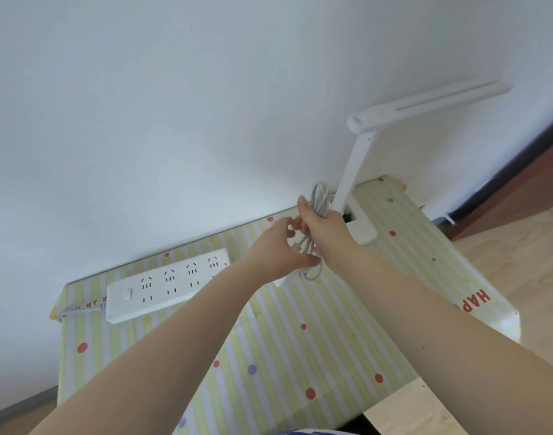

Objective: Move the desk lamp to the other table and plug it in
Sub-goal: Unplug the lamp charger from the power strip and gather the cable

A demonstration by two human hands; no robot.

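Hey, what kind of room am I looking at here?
Probably a room in a home: a small table with a striped, dotted cloth against a plain white wall, holding a white desk lamp and a power strip.

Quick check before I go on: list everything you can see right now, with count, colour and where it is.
desk lamp: one, white, standing at the table's far right, by the wall.
cord: one coiled bundle, light grey, held above the table beside the lamp's stem.
power strip: one, white, on the table's far left; no plug shows in its visible sockets.
table: one, under a yellow-striped dotted cloth, against the white wall.
left hand: touching the cord's lower loops.
right hand: gripping the coiled cord.
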